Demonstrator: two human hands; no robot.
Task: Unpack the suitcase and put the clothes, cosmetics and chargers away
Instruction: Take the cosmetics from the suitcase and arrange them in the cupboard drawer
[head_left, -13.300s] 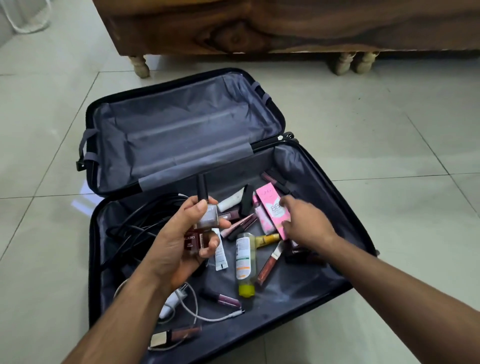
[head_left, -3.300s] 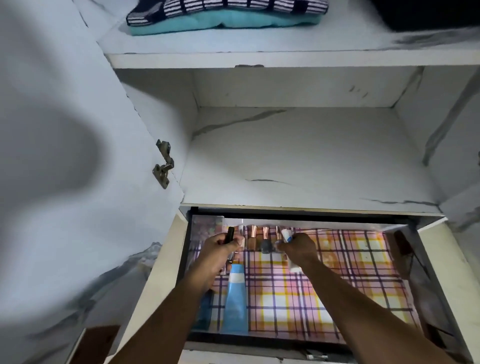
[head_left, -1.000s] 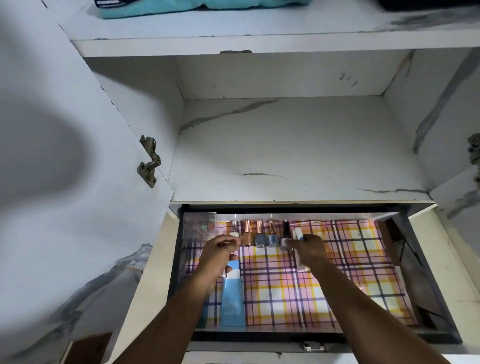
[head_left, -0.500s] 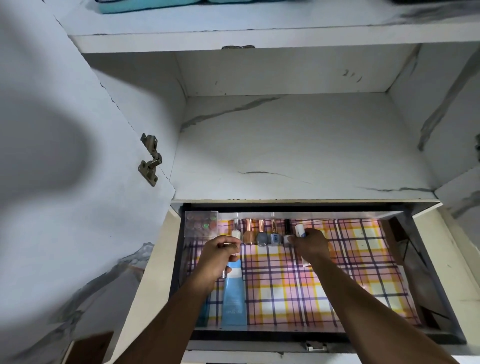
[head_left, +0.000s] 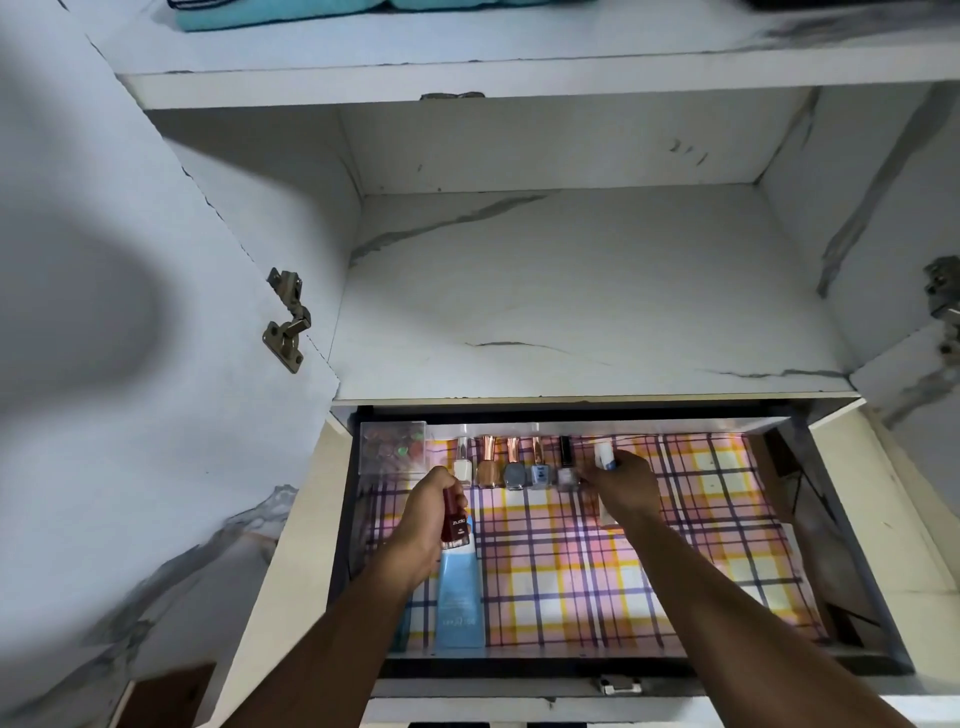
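An open drawer (head_left: 852, 525) lined with plaid paper holds cosmetics. Several nail polish bottles (head_left: 513, 465) stand in a row along its back wall. My left hand (head_left: 428, 512) grips a dark red polish bottle (head_left: 455, 522) above a blue tube (head_left: 460, 603) lying at the drawer's left. My right hand (head_left: 623, 483) holds a white tube with a blue band (head_left: 604, 457) next to the black-capped bottle (head_left: 566, 465) at the row's right end; its fingertips reach toward that bottle.
A clear plastic box (head_left: 393, 449) sits in the drawer's back left corner. Above the drawer is a white marble-pattern shelf (head_left: 571, 291). Folded teal clothes (head_left: 291, 10) lie on the upper shelf. An open cupboard door (head_left: 130, 312) with a hinge stands at left.
The red polish bottle in my left hand has turned into full view. My right hand stays by the black-capped bottle at the end of the row, still holding the white tube.
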